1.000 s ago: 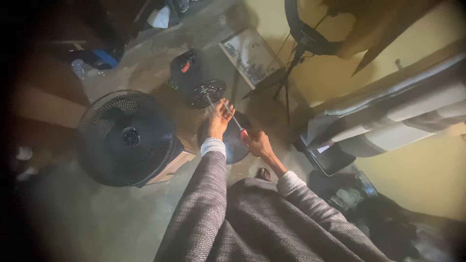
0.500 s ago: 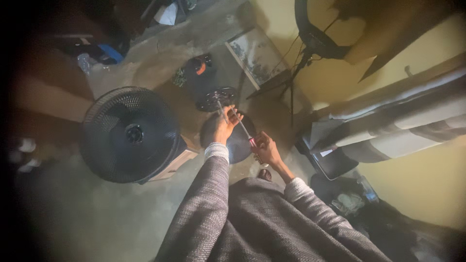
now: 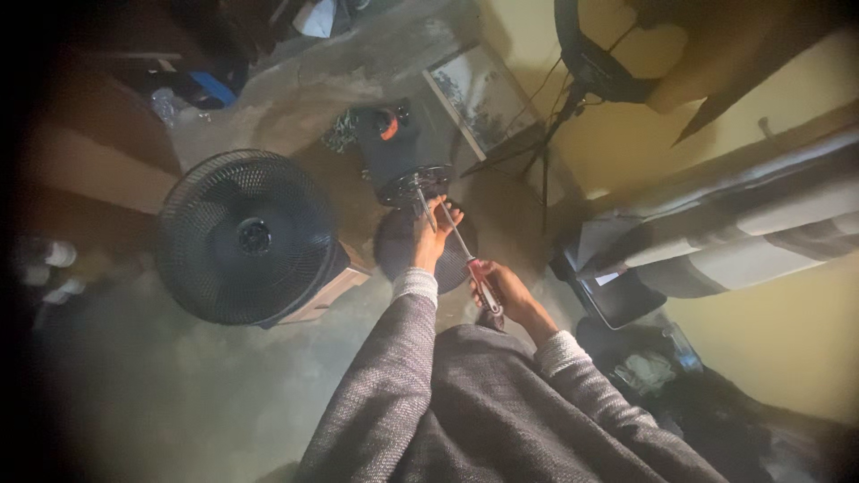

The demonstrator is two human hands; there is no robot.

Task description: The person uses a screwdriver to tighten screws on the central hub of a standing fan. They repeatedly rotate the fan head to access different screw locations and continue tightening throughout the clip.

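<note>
1. Over the floor: right hand [image 3: 508,291] wrapped round a red-handled screwdriver [image 3: 465,250], tip at the round fan hub [image 3: 413,185].
2. Left hand [image 3: 431,234] closed round the metal rod [image 3: 424,202] under the hub.
3. Step, likely: working a screw; calls for steady tip alignment.
4. Nearby: fan grille [image 3: 246,237] left, tripod [image 3: 546,152] right, dim light hindering.

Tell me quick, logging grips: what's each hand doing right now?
Left hand: closed around the thin metal rod.
Right hand: closed on the screwdriver handle.
</note>
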